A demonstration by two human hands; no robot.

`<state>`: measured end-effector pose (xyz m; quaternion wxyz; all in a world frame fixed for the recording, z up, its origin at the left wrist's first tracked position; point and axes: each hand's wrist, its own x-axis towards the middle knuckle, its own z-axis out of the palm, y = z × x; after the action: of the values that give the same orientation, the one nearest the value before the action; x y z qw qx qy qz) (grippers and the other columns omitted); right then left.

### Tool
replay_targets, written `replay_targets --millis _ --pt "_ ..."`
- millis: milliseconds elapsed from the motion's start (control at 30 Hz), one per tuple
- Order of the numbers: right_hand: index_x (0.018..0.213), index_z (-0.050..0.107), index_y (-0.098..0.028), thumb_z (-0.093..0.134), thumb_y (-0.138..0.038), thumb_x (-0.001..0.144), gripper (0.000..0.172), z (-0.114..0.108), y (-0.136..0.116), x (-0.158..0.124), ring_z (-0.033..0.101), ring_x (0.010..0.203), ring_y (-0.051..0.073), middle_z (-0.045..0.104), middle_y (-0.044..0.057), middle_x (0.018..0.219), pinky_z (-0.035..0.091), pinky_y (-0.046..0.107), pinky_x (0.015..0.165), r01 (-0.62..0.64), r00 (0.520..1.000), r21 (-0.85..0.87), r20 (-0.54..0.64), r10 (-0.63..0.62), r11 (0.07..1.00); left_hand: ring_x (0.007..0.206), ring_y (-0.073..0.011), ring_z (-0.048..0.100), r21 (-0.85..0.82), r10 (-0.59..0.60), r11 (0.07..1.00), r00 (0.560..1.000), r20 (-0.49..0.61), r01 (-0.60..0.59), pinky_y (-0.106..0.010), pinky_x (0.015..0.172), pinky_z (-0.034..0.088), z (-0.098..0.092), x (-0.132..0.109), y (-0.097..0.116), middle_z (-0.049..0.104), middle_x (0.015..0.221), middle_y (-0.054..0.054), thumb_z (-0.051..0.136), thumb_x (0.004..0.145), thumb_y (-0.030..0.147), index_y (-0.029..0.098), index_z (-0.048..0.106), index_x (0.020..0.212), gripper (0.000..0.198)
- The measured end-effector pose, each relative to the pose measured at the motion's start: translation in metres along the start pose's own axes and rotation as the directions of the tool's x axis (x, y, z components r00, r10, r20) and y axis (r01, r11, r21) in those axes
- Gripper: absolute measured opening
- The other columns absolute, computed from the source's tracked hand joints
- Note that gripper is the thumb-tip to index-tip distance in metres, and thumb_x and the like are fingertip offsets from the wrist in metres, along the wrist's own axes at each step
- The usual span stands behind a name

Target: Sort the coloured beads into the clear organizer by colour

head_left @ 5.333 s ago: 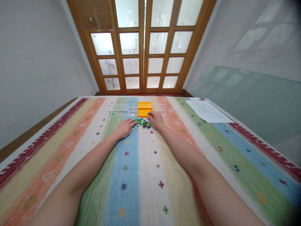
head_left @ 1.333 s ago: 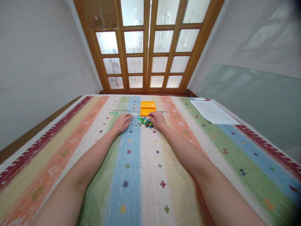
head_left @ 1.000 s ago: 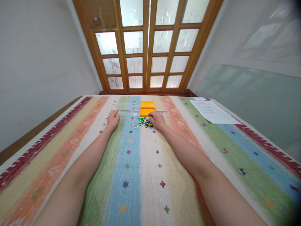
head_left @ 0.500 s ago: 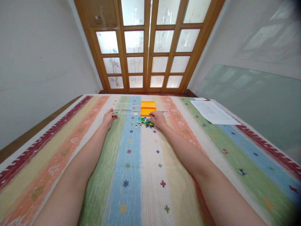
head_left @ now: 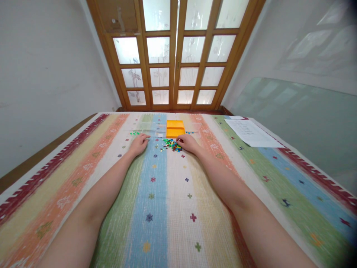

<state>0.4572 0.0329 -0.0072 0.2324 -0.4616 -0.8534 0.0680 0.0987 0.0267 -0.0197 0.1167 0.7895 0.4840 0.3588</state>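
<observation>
A small heap of tiny coloured pieces [head_left: 173, 144], green, blue, yellow and dark, lies on the cloth in front of an opened yellow box [head_left: 175, 133]. My right hand [head_left: 188, 143] is at the heap's right edge, fingertips pinched together; what they hold is too small to make out. To the left of the heap, my left hand [head_left: 138, 145] rests low over the cloth, fingers reaching right and apart from the pieces. Several green pieces [head_left: 135, 133] sit in the clear tray [head_left: 147, 128] behind it. Blue pieces [head_left: 190, 133] lie in a clear tray [head_left: 196, 128] right of the box.
A striped, patterned tablecloth [head_left: 156, 193] covers the table. Printed paper sheets [head_left: 251, 133] lie at the far right. Beyond the table's far edge stands a wooden door with glass panes [head_left: 158, 74]. A glass-like panel [head_left: 301, 119] leans by the right wall.
My left hand has moved right from the green pieces toward the heap, uncovering more of them. My right hand has shifted slightly left; more blue pieces now show in the right tray.
</observation>
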Motion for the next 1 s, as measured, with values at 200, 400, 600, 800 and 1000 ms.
replay_targets --millis 200,400,600,800,1000 --pt "0.098 0.079 -0.023 0.065 -0.027 0.091 0.016 -0.001 -0.008 0.0 0.066 0.077 0.016 0.078 0.002 0.087 0.039 0.025 0.07 -0.045 0.998 -0.012 0.045 0.046 0.999 0.103 -0.0261 0.065 0.081 0.093 0.991 0.98 0.174 -0.109 -0.043 0.102 0.049 0.001 -0.002 0.028 0.073 0.105 -0.009 0.053 0.094 0.027 0.023 0.078 0.107 0.029" --pt "0.1 0.079 -0.024 0.068 -0.032 0.09 0.017 -0.004 -0.022 -0.001 0.065 0.075 0.016 0.077 0.001 0.084 0.036 0.024 0.065 -0.083 0.994 0.001 0.074 0.082 0.997 0.096 -0.0256 0.065 0.138 0.148 0.972 0.953 0.265 -0.189 -0.04 0.092 0.051 0.0 -0.003 0.047 0.073 0.098 -0.008 0.051 0.095 0.026 0.022 0.077 0.097 0.027" --pt "0.091 0.076 -0.021 0.068 -0.033 0.09 0.015 0.0 -0.025 -0.001 0.061 0.07 0.015 0.074 0.001 0.079 0.034 0.024 0.062 -0.081 0.994 0.047 0.072 0.077 0.996 0.099 -0.0254 0.065 0.133 0.195 0.96 0.932 0.307 -0.245 -0.039 0.093 0.051 0.001 -0.006 0.059 0.072 0.102 -0.009 0.05 0.096 0.027 0.022 0.077 0.101 0.028" --pt "0.09 0.073 -0.019 0.062 -0.03 0.094 0.016 0.002 -0.017 0.0 0.061 0.074 0.015 0.073 0.001 0.083 0.038 0.024 0.067 -0.079 0.994 0.166 -0.061 0.09 0.983 0.105 -0.0254 0.064 0.134 0.212 0.956 0.929 0.305 -0.262 -0.04 0.097 0.05 0.003 -0.007 0.062 0.071 0.105 -0.009 0.049 0.096 0.026 0.023 0.077 0.104 0.029" --pt "0.095 0.074 -0.019 0.056 -0.031 0.097 0.021 -0.003 0.0 0.003 0.063 0.086 0.021 0.075 0.008 0.095 0.044 0.03 0.078 -0.194 0.923 0.136 -0.31 0.228 0.972 0.105 -0.0256 0.064 0.111 0.212 0.96 0.93 0.299 -0.255 -0.04 0.098 0.05 0.003 -0.007 0.06 0.071 0.106 -0.009 0.049 0.097 0.027 0.023 0.078 0.104 0.03"
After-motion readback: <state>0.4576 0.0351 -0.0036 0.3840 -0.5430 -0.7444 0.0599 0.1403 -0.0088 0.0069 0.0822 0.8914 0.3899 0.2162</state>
